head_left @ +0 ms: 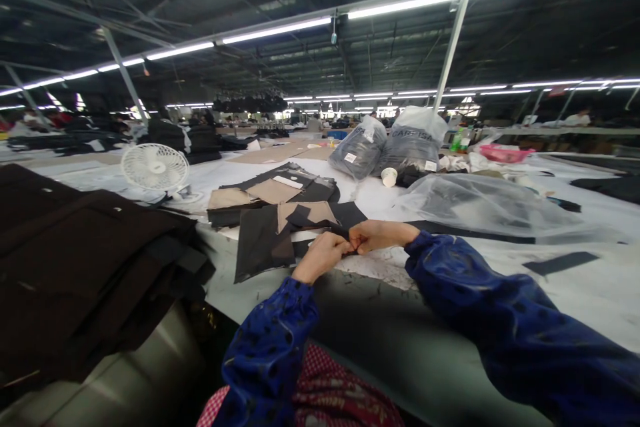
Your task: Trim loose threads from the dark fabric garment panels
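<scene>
My left hand [325, 255] and my right hand [377, 235] meet close to the table's front edge, fingertips pinched and nearly touching. Between them is a piece of dark fabric [340, 229], partly hidden by the fingers. Right behind and to the left lie dark fabric panels [263, 243], with a tan fabric piece [323, 212] on top. Farther back is a loose pile of dark and tan cut pieces [275, 191]. Blue dotted sleeves cover both forearms.
A white fan [155, 167] stands behind a high stack of dark brown garments [75, 260] at left. Filled plastic bags [410, 140], a paper cup [389, 177] and a clear plastic sheet [480, 203] lie beyond my right hand. A dark strip [561, 263] rests at right.
</scene>
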`<action>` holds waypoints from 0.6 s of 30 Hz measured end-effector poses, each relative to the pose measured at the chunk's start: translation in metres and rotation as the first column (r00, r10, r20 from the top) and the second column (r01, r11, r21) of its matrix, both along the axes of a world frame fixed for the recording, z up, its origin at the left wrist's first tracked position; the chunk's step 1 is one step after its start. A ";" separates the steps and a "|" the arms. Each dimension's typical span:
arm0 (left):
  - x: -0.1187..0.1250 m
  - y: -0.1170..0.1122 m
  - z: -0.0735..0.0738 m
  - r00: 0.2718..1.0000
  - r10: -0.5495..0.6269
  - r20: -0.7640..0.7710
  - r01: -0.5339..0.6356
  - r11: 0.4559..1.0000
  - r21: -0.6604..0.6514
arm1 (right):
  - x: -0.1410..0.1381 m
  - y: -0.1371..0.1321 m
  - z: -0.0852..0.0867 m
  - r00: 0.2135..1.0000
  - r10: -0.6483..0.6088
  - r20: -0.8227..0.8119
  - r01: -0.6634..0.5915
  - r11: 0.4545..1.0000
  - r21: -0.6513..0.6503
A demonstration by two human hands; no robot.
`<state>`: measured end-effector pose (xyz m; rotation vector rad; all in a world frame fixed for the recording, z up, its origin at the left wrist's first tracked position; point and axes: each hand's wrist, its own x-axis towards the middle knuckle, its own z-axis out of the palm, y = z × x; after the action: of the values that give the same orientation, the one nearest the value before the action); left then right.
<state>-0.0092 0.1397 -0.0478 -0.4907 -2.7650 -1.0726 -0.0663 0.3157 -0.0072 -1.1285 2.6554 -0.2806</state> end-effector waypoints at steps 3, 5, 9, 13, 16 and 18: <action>0.005 -0.011 -0.002 0.999 -0.017 -0.044 0.022 0.994 0.105 | -0.005 0.007 -0.005 0.986 0.029 0.164 -0.007 0.990 -0.138; 0.009 -0.010 -0.006 0.992 0.027 -0.126 -0.011 0.992 0.128 | -0.008 0.012 -0.007 0.978 0.042 0.203 -0.002 0.981 -0.193; 0.013 0.006 -0.014 0.973 0.167 -0.158 -0.170 0.985 -0.005 | -0.012 0.016 -0.012 0.972 0.049 0.229 0.004 0.974 -0.226; 0.005 0.018 -0.015 0.961 0.266 -0.076 -0.271 0.961 -0.055 | -0.015 0.018 -0.014 0.974 0.043 0.221 0.013 0.969 -0.246; -0.002 0.019 -0.012 0.955 0.297 -0.023 -0.298 0.951 -0.088 | -0.016 0.019 -0.016 0.976 0.042 0.211 0.014 0.967 -0.256; -0.006 0.018 -0.010 0.953 0.304 0.002 -0.302 0.947 -0.106 | -0.017 0.019 -0.017 0.978 0.030 0.208 0.023 0.968 -0.251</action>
<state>-0.0152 0.1580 -0.0574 -0.0589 -2.8005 -0.8675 -0.0834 0.3344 -0.0239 -1.1042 2.4799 -0.7137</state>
